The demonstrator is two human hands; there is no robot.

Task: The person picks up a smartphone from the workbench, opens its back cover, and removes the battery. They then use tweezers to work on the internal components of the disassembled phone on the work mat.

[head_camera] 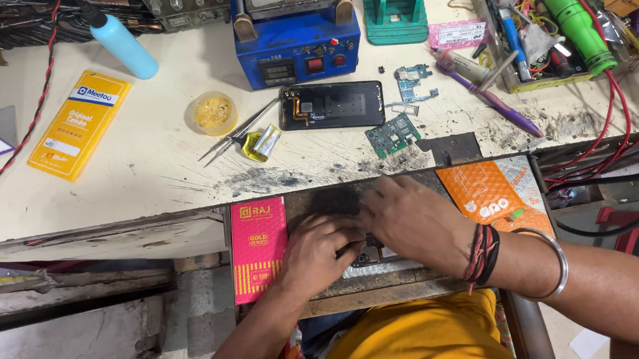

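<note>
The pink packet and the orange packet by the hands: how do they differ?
The pink packet lies left of the hands, upright and fully in view; the orange packet lies right, tilted, partly under the right hand's wrist. The pink packet looks plain and narrow, the orange packet wider with a dotted pattern. Both are flat and rest on the lower ledge.

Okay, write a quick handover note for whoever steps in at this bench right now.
Left hand and right hand are together over a small dark part in the open drawer; the grip itself is hidden.
On the bench: opened phone, two green circuit boards, tweezers.
Done: phone opened, boards out.
Left: boards not yet back in the phone.
</note>
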